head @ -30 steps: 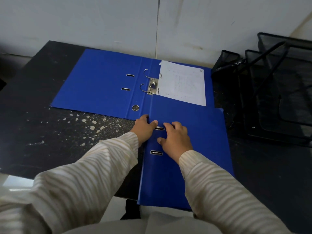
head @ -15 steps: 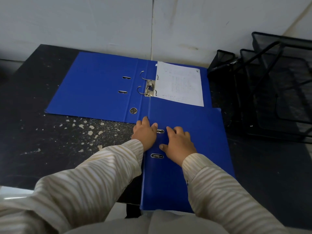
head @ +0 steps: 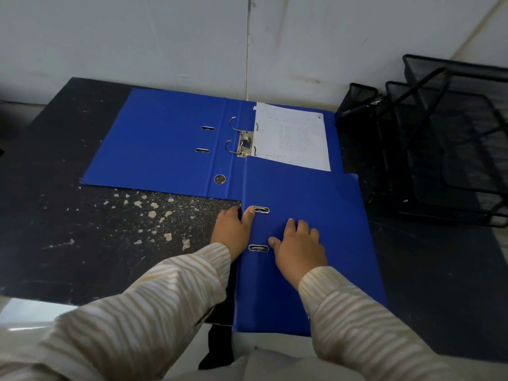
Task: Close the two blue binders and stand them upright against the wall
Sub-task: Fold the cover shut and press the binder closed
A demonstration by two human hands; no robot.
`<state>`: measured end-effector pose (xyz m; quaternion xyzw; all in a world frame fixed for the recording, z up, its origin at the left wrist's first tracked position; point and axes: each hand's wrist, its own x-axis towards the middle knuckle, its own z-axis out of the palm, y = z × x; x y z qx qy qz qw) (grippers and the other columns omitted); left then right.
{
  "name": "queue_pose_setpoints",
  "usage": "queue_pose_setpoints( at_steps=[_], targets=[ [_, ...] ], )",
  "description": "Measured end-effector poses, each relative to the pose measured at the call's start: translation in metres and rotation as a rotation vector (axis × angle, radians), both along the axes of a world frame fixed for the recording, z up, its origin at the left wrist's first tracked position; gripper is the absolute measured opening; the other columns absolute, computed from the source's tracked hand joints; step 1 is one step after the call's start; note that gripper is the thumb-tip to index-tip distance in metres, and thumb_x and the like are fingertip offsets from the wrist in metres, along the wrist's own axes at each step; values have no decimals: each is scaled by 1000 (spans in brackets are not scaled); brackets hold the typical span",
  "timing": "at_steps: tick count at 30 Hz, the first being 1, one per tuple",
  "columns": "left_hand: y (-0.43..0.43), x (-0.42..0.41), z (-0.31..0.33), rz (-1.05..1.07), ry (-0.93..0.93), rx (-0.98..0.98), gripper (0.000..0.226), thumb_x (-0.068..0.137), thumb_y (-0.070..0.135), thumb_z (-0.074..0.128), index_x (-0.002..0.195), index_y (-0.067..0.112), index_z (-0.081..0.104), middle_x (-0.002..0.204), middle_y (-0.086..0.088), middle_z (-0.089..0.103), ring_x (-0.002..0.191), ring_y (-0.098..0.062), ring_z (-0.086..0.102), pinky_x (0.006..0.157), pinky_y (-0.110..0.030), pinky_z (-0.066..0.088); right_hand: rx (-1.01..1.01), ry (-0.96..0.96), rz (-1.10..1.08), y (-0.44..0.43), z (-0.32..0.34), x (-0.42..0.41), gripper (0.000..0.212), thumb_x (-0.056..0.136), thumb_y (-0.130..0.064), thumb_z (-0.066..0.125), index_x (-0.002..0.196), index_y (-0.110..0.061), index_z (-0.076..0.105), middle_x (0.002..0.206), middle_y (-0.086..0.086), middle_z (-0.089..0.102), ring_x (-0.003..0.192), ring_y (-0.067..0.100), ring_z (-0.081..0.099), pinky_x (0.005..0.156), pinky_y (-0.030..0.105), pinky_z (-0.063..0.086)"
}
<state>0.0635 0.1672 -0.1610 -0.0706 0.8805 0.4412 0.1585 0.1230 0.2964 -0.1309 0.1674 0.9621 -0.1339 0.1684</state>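
Observation:
A closed blue binder (head: 316,204) lies flat near the table's front edge, its near end hanging over the edge. My left hand (head: 233,232) grips its left spine edge, thumb on the cover beside a metal slot. My right hand (head: 299,248) presses flat on the cover, fingers spread. Behind it a second blue binder (head: 165,141) lies open near the wall, its ring mechanism (head: 243,143) upright and a white sheet (head: 292,137) on its right side. The closed binder overlaps the open one's front right part.
The black table (head: 82,229) is scuffed with pale flecks at left. Black mesh desk trays (head: 445,144) stand at the right against the wall. A white wall (head: 165,37) runs behind the binders. The table's front edge sits just before my sleeves.
My left hand has slid left onto the closed binder's spine edge, and my right hand has shifted slightly right on the cover. The binders have stayed in place.

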Motion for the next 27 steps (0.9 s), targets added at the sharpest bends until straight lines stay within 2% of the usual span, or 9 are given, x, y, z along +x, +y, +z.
queue_pose_setpoints(
  at_steps=[2,4,10,15,17,19,21,23,27],
  targets=[
    [-4,10,-1,6,-39,-3,51,96,50,42,86,4,61,90,-12,67,82,-30,64,67,-37,49,7,1,3,-2,0,10,66,94,-50,37,144,-11,19,144,7,30,125,28,32,90,39,44],
    [-5,17,-1,9,-96,-32,52,94,54,42,89,6,62,93,-12,69,79,-25,63,66,-33,45,7,-11,-5,-3,2,19,65,94,-49,37,144,-13,20,143,7,30,125,28,31,88,38,45],
    [4,15,7,178,-249,48,60,88,60,46,113,7,59,118,-15,61,104,-34,60,94,-45,50,-1,6,-23,-17,2,33,67,93,-53,35,145,-13,19,152,13,20,132,33,26,102,42,35],
    [11,13,12,332,-375,171,73,78,63,54,124,6,54,128,-15,55,112,-36,57,98,-50,48,8,22,-31,-20,-1,37,66,94,-54,30,145,-16,18,154,14,17,136,34,23,108,43,29],
    [11,12,15,375,-453,281,76,75,63,59,126,6,54,128,-13,58,109,-36,60,96,-50,51,4,13,-39,-20,0,38,65,94,-54,29,146,-16,17,154,13,16,137,34,21,109,43,27],
    [9,9,16,384,-531,458,67,76,57,64,121,7,61,121,-13,65,102,-35,66,90,-50,55,-7,10,-55,-21,2,37,65,94,-54,27,146,-16,17,155,13,15,137,33,20,109,43,26],
    [6,7,19,375,-576,610,48,81,47,67,110,9,68,102,-11,76,86,-30,74,72,-42,61,-10,18,-66,-21,5,34,65,94,-54,27,146,-16,18,155,13,16,136,32,21,108,43,27],
    [1,5,22,328,-609,687,35,83,42,68,102,13,71,85,-5,79,72,-23,76,58,-33,59,-11,34,-77,-20,8,33,64,94,-55,27,145,-16,20,154,12,18,136,31,23,108,43,28],
    [-11,5,25,190,-629,758,29,85,34,68,107,14,71,89,-4,79,77,-21,76,64,-33,58,-36,56,-108,-19,14,34,64,94,-54,27,145,-16,20,155,10,18,137,30,22,108,43,26]
  ],
)
